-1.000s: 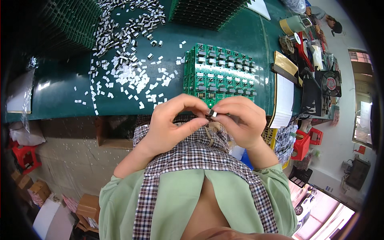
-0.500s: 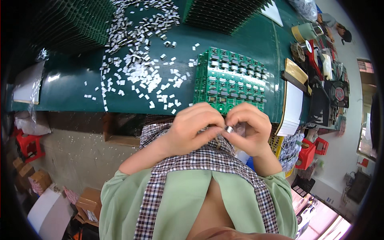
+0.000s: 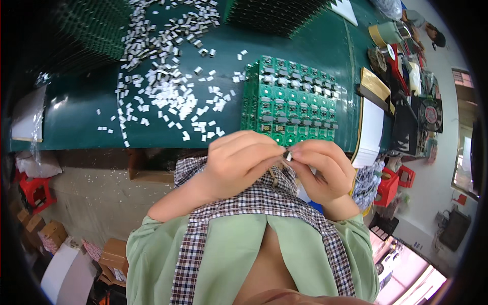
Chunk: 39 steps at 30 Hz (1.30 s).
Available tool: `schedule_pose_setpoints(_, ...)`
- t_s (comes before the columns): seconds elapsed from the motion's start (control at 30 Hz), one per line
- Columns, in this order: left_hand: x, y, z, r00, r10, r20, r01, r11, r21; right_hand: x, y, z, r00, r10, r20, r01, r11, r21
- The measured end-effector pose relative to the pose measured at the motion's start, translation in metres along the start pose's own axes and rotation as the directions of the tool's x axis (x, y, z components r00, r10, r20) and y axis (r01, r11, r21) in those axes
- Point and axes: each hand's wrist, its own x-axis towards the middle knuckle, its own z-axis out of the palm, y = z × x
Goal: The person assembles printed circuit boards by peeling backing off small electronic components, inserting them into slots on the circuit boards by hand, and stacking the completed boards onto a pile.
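Both hands meet just in front of the table's edge, fingertips pinched together. Between them is a small white-and-dark rectangular component (image 3: 288, 156), partly covered by the fingers. My right hand (image 3: 325, 170) grips it between thumb and forefinger. My left hand (image 3: 236, 160) is closed too, its thumb and forefinger pressed at the component's other side. Right behind the hands stands a stack of green circuit board panels (image 3: 297, 99), with rows of small parts on top. Left of the stack lies a spread of many similar loose components (image 3: 173, 96).
Racks of upright green boards (image 3: 277, 15) stand at the back of the green table (image 3: 76, 122). To the right are a stack of white paper (image 3: 370, 132), a lidded cup (image 3: 389, 34) and a small fan (image 3: 431, 115). Red stools (image 3: 387, 185) stand on the floor; a person (image 3: 429, 33) is far right.
The component has turned between my fingertips, showing a darker side. My right hand has shifted slightly right and down. The view has moved a little, so the table items appear further left.
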Motion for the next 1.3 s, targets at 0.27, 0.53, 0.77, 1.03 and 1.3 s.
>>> schedule_pose_setpoints(0.27,0.031,-0.042,-0.034,0.995,0.002,-0.103,0.051,0.858,0.511,0.01,0.024,-0.013,1.0,0.004,0.005,-0.003,0.973,-0.232)
schedule_pose_setpoints(0.53,0.032,-0.084,-0.043,0.948,-0.313,-0.056,0.252,0.63,0.735,0.006,0.032,-0.007,0.983,-0.079,0.166,0.139,0.91,-0.391)
schedule_pose_setpoints(0.77,0.032,-0.073,-0.043,0.951,-0.29,-0.106,0.29,0.717,0.634,0.008,0.03,-0.009,0.972,-0.102,0.21,0.178,0.905,-0.386)
schedule_pose_setpoints(1.03,0.023,-0.041,-0.042,0.872,-0.474,-0.123,0.456,0.878,-0.147,0.005,0.033,-0.007,0.979,-0.099,0.178,0.164,0.9,-0.403)
schedule_pose_setpoints(1.3,0.0,-0.02,-0.024,0.882,-0.464,0.084,0.424,0.701,-0.574,-0.003,0.045,-0.003,0.971,-0.21,0.115,0.238,0.893,-0.382)
